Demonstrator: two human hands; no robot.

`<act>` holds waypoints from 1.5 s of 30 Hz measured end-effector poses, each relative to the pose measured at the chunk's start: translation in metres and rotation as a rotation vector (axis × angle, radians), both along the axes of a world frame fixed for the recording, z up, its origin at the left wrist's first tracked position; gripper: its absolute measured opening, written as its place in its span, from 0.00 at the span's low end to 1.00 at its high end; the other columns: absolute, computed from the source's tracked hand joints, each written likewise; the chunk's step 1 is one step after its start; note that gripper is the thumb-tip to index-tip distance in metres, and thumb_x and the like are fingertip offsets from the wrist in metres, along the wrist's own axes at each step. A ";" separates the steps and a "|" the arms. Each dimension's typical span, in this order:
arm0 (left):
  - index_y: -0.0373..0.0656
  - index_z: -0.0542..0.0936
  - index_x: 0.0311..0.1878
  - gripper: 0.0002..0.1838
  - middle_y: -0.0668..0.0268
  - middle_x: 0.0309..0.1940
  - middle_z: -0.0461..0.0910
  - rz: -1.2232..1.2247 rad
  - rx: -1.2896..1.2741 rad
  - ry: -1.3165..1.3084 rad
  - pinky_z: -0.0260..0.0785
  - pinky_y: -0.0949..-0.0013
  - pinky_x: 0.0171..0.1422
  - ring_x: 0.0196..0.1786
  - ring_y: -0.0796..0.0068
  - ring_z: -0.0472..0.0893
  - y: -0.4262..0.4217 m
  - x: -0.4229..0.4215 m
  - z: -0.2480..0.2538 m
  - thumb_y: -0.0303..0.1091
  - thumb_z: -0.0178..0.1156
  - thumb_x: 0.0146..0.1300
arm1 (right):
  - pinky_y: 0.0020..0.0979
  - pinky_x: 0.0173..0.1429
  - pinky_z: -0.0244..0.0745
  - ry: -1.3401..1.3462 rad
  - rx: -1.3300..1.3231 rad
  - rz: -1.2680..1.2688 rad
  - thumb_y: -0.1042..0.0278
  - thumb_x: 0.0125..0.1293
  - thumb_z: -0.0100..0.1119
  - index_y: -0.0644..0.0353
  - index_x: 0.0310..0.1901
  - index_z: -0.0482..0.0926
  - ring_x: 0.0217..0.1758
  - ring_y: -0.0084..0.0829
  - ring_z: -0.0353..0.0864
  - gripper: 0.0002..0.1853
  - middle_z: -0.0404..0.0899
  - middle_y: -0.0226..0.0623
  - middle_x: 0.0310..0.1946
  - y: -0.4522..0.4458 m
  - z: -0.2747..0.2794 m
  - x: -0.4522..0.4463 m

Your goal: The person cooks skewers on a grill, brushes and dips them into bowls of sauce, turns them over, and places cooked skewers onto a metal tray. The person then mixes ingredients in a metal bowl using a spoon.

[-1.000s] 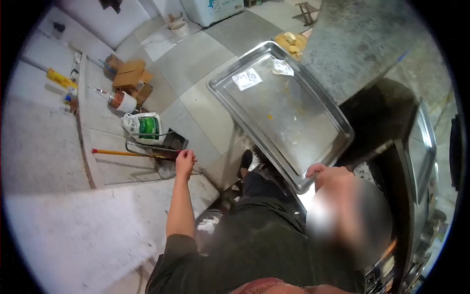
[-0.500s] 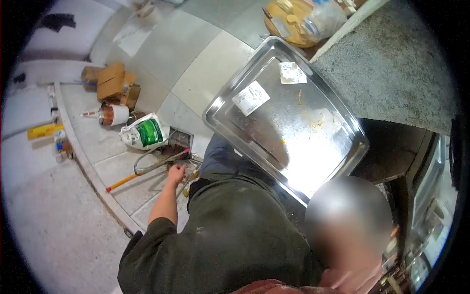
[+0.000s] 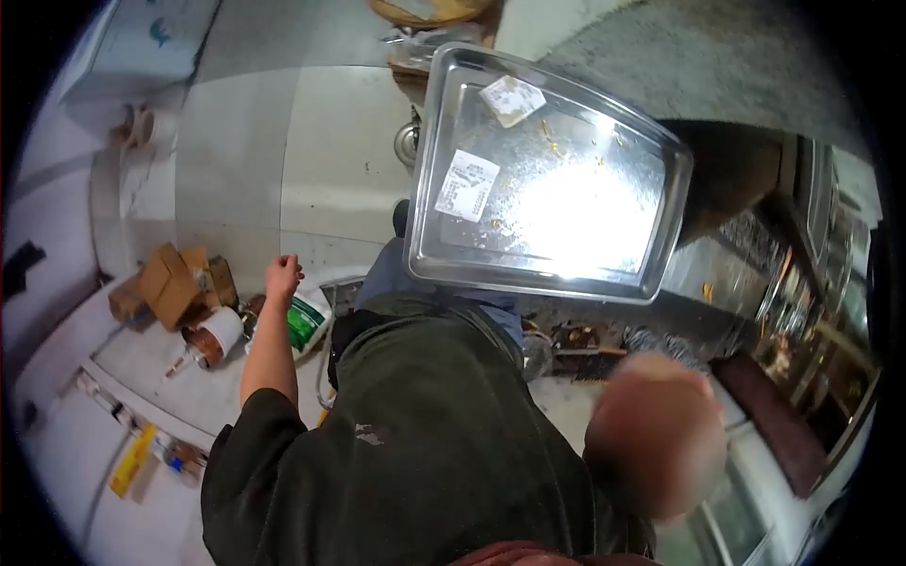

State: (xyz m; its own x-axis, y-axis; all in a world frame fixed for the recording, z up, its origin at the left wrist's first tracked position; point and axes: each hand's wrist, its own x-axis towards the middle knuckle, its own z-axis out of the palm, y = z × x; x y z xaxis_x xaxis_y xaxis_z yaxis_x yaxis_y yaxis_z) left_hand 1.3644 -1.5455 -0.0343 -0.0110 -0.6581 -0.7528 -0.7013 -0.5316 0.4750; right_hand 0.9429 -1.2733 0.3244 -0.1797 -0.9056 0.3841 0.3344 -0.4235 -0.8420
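Note:
My left hand (image 3: 283,275) hangs out to the left with fingers curled in, and nothing shows in them. Beyond the forearm lies a white and green bag (image 3: 304,321), partly covered by the arm. A shiny metal tray (image 3: 429,226) sits in front of my body, apart from my left hand. Two white printed labels (image 3: 467,186) and yellow-brown crumbs lie on the tray. On the right, a blurred round patch covers the end of my right sleeve, so the right hand's fingers cannot be made out.
Torn cardboard boxes (image 3: 170,288) and a white and copper-coloured container (image 3: 215,335) lie on the left floor. A yellow object (image 3: 132,460) is at the lower left. Behind the tray is a grey slab (image 3: 698,71); a round wooden board (image 3: 429,9) shows at the top.
My left hand has risen away from the metal-framed tool with the orange handle near the floor. The view has turned, and the tray now appears more level and farther left.

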 end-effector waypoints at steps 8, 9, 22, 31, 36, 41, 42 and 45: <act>0.32 0.76 0.41 0.16 0.61 0.26 0.78 -0.222 0.100 -0.073 0.69 0.72 0.28 0.25 0.74 0.78 0.005 -0.021 0.005 0.39 0.56 0.63 | 0.37 0.42 0.73 0.098 0.769 -0.510 0.70 0.46 0.63 0.56 0.11 0.64 0.14 0.23 0.67 0.16 0.66 0.25 0.09 0.048 -0.084 0.046; 0.32 0.76 0.42 0.16 0.61 0.27 0.79 -0.296 0.100 -0.083 0.70 0.71 0.29 0.26 0.73 0.78 0.007 -0.022 0.001 0.39 0.56 0.63 | 0.38 0.42 0.73 0.052 0.709 -0.538 0.70 0.46 0.62 0.56 0.11 0.64 0.14 0.23 0.67 0.16 0.65 0.25 0.09 0.050 -0.081 0.049; 0.30 0.76 0.39 0.16 0.62 0.26 0.77 -0.444 -0.007 -0.019 0.71 0.70 0.30 0.25 0.74 0.76 -0.027 -0.059 0.003 0.38 0.55 0.62 | 0.41 0.54 0.75 -0.141 -0.374 -0.263 0.62 0.66 0.55 0.52 0.09 0.62 0.13 0.24 0.69 0.26 0.60 0.25 0.08 0.030 0.047 0.053; 0.31 0.76 0.39 0.15 0.63 0.24 0.76 -0.432 0.057 0.005 0.70 0.71 0.31 0.25 0.75 0.76 -0.022 -0.046 0.003 0.37 0.55 0.61 | 0.34 0.37 0.76 -0.234 -0.191 -0.394 0.64 0.54 0.66 0.58 0.11 0.70 0.11 0.24 0.69 0.19 0.66 0.28 0.08 0.023 0.029 0.072; 0.31 0.76 0.41 0.16 0.63 0.25 0.77 -0.402 0.081 -0.002 0.71 0.71 0.32 0.26 0.74 0.77 -0.026 -0.035 -0.008 0.37 0.55 0.61 | 0.33 0.34 0.73 -0.123 -0.034 -0.413 0.61 0.56 0.67 0.60 0.13 0.69 0.12 0.24 0.68 0.21 0.66 0.28 0.09 0.036 -0.006 0.071; 0.34 0.75 0.43 0.16 0.65 0.26 0.76 -0.446 0.075 -0.006 0.68 0.72 0.30 0.26 0.76 0.76 -0.028 -0.041 -0.008 0.39 0.54 0.64 | 0.35 0.32 0.70 -0.041 0.299 -0.795 0.69 0.61 0.57 0.58 0.13 0.65 0.12 0.23 0.66 0.20 0.66 0.29 0.09 0.042 -0.040 0.080; 0.35 0.74 0.43 0.15 0.66 0.27 0.75 -0.454 0.086 0.001 0.66 0.73 0.29 0.25 0.77 0.75 -0.029 -0.043 -0.007 0.40 0.54 0.65 | 0.35 0.32 0.69 0.027 0.344 -0.778 0.71 0.62 0.55 0.58 0.13 0.64 0.12 0.23 0.66 0.20 0.67 0.29 0.09 0.052 -0.052 0.076; 0.35 0.74 0.43 0.15 0.67 0.26 0.75 -0.485 0.079 -0.016 0.66 0.74 0.28 0.25 0.78 0.75 -0.030 -0.054 -0.004 0.40 0.54 0.65 | 0.33 0.33 0.69 0.009 0.603 -0.944 0.74 0.62 0.52 0.58 0.13 0.64 0.13 0.22 0.65 0.19 0.67 0.29 0.10 0.090 -0.096 0.077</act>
